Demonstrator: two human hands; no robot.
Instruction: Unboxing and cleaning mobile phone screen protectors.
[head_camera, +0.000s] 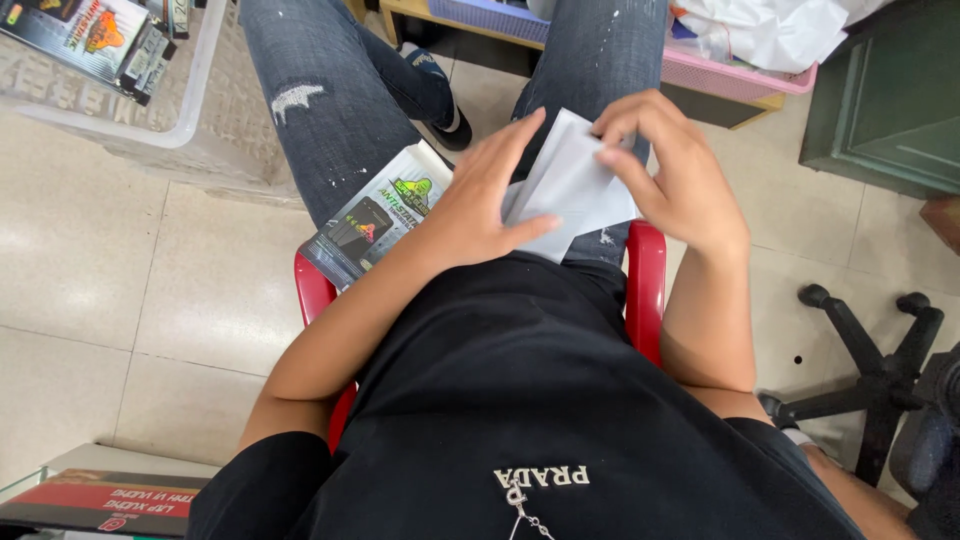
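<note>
I sit on a red stool (647, 280) and look down at my lap. My left hand (480, 195) and my right hand (670, 170) both hold a flat white packet (570, 185) over my right thigh. The left fingers press its left edge; the right fingers pinch its top edge. A printed retail sleeve (375, 215), dark with a phone picture and green and white markings, lies on my left thigh, partly under my left forearm.
A clear plastic bin (150, 110) with more printed packages stands at the upper left. A pink basket (740, 75) with white plastic bags sits at the top right beside a green cabinet (890, 90). An office chair base (870, 370) is at the right. A red and black box (100, 500) lies at the lower left.
</note>
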